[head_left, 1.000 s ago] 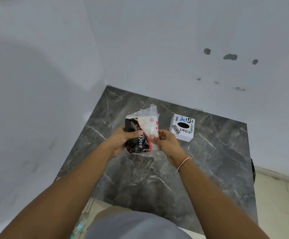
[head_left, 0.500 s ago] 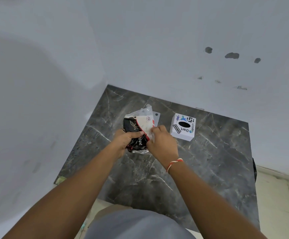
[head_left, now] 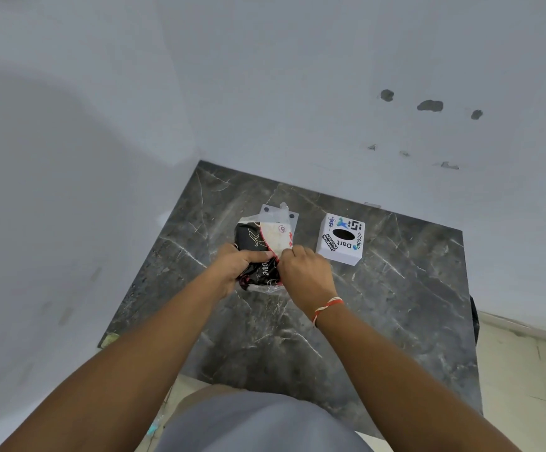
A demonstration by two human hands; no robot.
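A clear plastic pouch (head_left: 276,215) holding a black, red and white printed packet (head_left: 258,238) lies on the dark marble slab (head_left: 379,305). My left hand (head_left: 237,269) grips the packet's near left end, thumb across the top. My right hand (head_left: 305,275) is curled over the packet's right side, its fingertips pinching the pouch near the white part. The lower half of the packet is hidden by both hands.
A white box (head_left: 341,238) with a black oval hole and stickers on top sits just right of the pouch. White walls close in the slab at the left and back. The slab's right edge drops to a pale floor (head_left: 525,386).
My right hand has moved left and rolled over the packet's right side. The pouch and packet have dropped flatter onto the slab. My left hand holds the same place.
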